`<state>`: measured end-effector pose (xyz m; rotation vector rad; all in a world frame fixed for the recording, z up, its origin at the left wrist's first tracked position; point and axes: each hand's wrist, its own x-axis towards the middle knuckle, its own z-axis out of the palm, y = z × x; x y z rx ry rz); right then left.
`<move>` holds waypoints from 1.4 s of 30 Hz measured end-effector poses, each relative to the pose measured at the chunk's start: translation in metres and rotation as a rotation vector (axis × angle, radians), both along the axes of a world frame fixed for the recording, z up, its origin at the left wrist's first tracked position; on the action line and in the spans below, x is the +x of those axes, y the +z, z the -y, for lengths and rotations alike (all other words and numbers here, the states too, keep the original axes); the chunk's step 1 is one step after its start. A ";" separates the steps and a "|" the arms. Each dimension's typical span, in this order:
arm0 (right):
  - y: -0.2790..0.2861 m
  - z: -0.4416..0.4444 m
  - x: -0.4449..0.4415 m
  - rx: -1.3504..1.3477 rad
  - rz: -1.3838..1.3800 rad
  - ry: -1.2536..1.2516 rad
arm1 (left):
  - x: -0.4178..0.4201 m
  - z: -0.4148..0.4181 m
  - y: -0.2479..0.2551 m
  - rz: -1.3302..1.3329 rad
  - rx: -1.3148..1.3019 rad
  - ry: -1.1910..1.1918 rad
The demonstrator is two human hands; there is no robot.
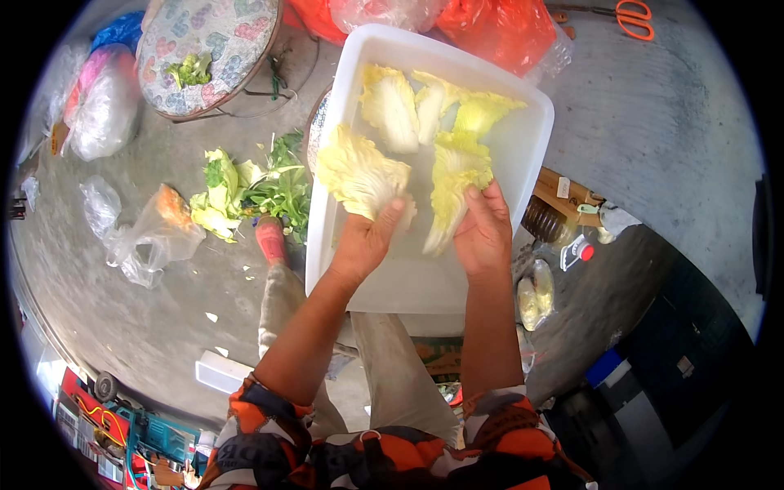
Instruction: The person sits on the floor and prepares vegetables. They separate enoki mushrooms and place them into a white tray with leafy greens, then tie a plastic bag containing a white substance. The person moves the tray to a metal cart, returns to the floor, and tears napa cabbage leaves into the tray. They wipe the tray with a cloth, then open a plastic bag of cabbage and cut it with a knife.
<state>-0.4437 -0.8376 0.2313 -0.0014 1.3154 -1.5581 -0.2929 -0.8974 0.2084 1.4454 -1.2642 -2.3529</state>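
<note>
My left hand (366, 245) grips a broad, pale yellow napa cabbage leaf (361, 171) by its white base, over the left side of a white plastic tub (324, 260). Between the thumb and fingers of my right hand (487, 226) is a narrower yellow cabbage leaf (456, 184), its pale rib hanging down to the left. Farther back in the tub lie several loose leaves, among them a wide one with a white rib (392, 110) and a frilly yellow one (484, 113). Both hands are above the tub's floor.
Left of the tub, leafy green trimmings (278, 190) lie on the concrete floor beside clear plastic bags (147, 239). A round patterned stool (226, 43) holds a broccoli piece (191, 70). Red plastic bags (496, 30) sit behind the tub, orange-handled scissors (635, 19) at far right, bagged produce (536, 297) nearer.
</note>
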 end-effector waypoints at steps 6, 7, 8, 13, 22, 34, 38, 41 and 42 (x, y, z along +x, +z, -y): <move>0.000 -0.004 0.019 0.164 -0.363 0.316 | -0.008 -0.006 0.006 -0.231 0.162 0.138; -0.001 -0.005 0.023 0.181 -0.455 0.305 | -0.007 -0.012 0.003 -0.276 0.120 0.217; 0.000 -0.005 0.025 0.227 -0.529 0.315 | -0.004 -0.017 -0.001 -0.297 0.133 0.244; 0.007 -0.014 0.036 0.447 -0.681 0.392 | 0.007 -0.025 -0.007 -0.341 0.282 0.388; 0.006 -0.005 0.034 0.191 -0.410 0.264 | 0.008 -0.029 -0.006 -0.386 0.532 0.611; -0.097 0.081 -0.050 0.608 -1.241 -0.299 | 0.013 -0.029 0.007 -0.251 0.302 0.369; -0.130 0.081 -0.074 0.749 -1.146 -0.269 | 0.018 -0.034 0.007 -0.251 0.340 0.407; -0.119 0.077 -0.077 0.812 -1.120 -0.138 | 0.018 -0.033 0.008 -0.239 0.348 0.422; -0.116 0.077 -0.075 0.834 -1.134 -0.119 | 0.018 -0.033 0.009 -0.237 0.354 0.428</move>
